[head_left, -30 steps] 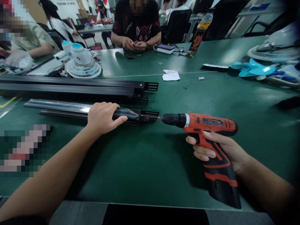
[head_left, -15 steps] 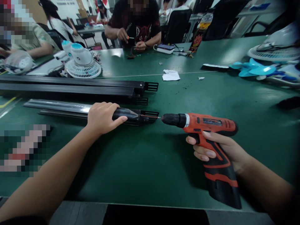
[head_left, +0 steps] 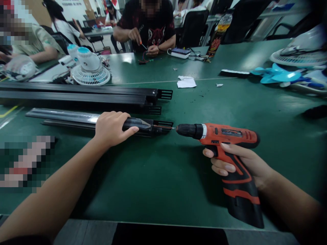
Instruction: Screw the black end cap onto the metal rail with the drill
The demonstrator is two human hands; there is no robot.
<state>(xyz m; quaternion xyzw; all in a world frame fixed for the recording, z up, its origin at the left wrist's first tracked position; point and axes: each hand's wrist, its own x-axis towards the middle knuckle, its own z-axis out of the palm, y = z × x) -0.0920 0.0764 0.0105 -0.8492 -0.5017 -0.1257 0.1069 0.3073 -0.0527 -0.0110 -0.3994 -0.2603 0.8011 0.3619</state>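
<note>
Fingers (head_left: 127, 130) of left hand (head_left: 112, 127) clamped over black rail (head_left: 76, 118) on green tabletop (head_left: 158, 177), right hand (head_left: 237, 163) gripping orange drill (head_left: 230, 136), bit (head_left: 163, 127) at rail end

Your left hand (head_left: 111, 127) covers the middle of the nearest black rail (head_left: 74, 119), so its surface there can't be seen. The two rails behind (head_left: 76, 93) run off the left edge. The drill (head_left: 224, 143) bit's tip is too small to judge.

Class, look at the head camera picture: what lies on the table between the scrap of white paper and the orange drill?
In the head view, nothing: between the white paper and the orange drill, held in the right hand, only bare green table with a few dark specks shows.
</note>
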